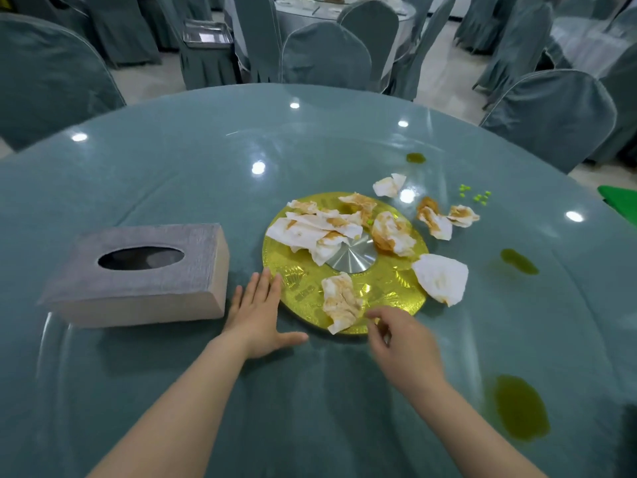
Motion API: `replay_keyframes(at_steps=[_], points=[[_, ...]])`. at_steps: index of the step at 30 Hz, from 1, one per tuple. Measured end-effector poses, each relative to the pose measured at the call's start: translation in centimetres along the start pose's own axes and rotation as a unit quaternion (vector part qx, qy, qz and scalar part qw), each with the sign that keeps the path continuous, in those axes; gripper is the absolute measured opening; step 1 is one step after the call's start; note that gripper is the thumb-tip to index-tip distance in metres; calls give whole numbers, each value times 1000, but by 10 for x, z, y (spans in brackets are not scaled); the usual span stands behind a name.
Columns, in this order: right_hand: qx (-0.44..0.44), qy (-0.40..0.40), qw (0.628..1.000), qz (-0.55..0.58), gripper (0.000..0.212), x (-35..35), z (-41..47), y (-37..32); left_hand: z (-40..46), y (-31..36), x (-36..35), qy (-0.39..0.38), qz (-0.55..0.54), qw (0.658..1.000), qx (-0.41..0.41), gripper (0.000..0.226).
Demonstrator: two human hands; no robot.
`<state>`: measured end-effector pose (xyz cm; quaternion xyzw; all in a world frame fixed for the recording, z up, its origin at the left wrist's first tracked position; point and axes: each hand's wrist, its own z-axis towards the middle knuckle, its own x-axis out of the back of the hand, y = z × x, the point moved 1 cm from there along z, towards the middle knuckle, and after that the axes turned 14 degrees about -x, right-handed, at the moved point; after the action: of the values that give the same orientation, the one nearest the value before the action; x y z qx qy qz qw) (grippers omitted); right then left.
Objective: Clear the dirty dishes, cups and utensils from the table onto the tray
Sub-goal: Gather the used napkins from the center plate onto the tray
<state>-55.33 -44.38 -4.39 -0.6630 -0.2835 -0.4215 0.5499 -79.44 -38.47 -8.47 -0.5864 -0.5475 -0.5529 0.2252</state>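
Glossy glass covers the desk (172, 174) under the left hand's fingers (265, 284). Just beyond them lie a shiny embossed gold disc (303, 291), its brushed-metal hub (351, 258), crumpled stained paper napkins (341, 301), and a matt, rough-woven cloth tissue box (138, 274).

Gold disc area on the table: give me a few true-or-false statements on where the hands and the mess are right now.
1. The left hand lies flat on the table beside the gold disc. True.
2. The right hand is lifting the tissue box. False: it is at the disc's near edge, by a stained napkin.
3. Every napkin lies on the disc. False: several lie on the table beyond it.
4. Green spills mark the table on the right. True.
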Motion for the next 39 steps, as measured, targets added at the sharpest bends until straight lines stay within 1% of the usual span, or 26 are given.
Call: replay_keyframes(at_steps=[2,4,5,6,8,10,12,14,15,17,19,20,22,24,26,28,30,33,35,37,39], points=[[48,-6,999,4,31,-12,9,-16,4,-9,7,-14,9,1000,-13,127],[101,-40,993,-37,48,-25,21,-31,9,-17,16,-32,13,999,-19,127],[119,-63,989,-60,52,-30,27,-38,11,-20,21,-44,15,999,-20,126],[133,-83,984,-80,53,-35,33,-44,13,-22,25,-56,17,998,-21,126],[140,-102,981,-90,47,-40,43,-55,18,-27,35,-75,26,997,-23,125],[126,-88,987,-49,35,-36,50,-59,22,-30,43,-87,42,995,-24,123],[121,-45,991,-27,24,-26,52,-54,25,-33,50,-92,63,993,-24,120],[104,-8,994,-18,18,-11,51,-39,25,-38,55,-94,80,992,-18,115],[88,8,996,-10,17,-4,49,-29,25,-41,58,-93,84,992,-12,113],[47,45,998,-11,23,11,43,-3,25,-45,63,-90,90,992,10,110],[7,65,996,-56,32,23,38,21,24,-47,67,-81,104,991,36,108],[-15,52,995,-83,35,26,37,32,23,-47,69,-72,110,990,48,106],[-55,-10,991,-123,44,27,35,47,21,-45,71,-48,116,990,64,99],[-64,-70,985,-141,56,22,29,54,19,-37,71,-22,119,991,60,90],[-50,-85,986,-131,58,12,20,53,19,-24,65,-5,84,995,46,83],[-28,-93,990,-104,52,4,11,46,21,-5,59,-1,9,999,35,78],[7,-108,991,-73,44,-2,2,36,24,16,53,6,-37,999,27,75],[48,-135,989,-44,38,-2,-5,19,26,44,46,-6,-70,997,8,79],[41,-138,989,-13,36,5,-8,16,24,57,42,-25,-87,996,11,83],[21,-112,993,23,36,15,-8,18,22,64,41,-28,-96,995,17,86],[-10,-38,998,55,38,30,-4,27,19,67,41,-21,-102,994,18,88]])
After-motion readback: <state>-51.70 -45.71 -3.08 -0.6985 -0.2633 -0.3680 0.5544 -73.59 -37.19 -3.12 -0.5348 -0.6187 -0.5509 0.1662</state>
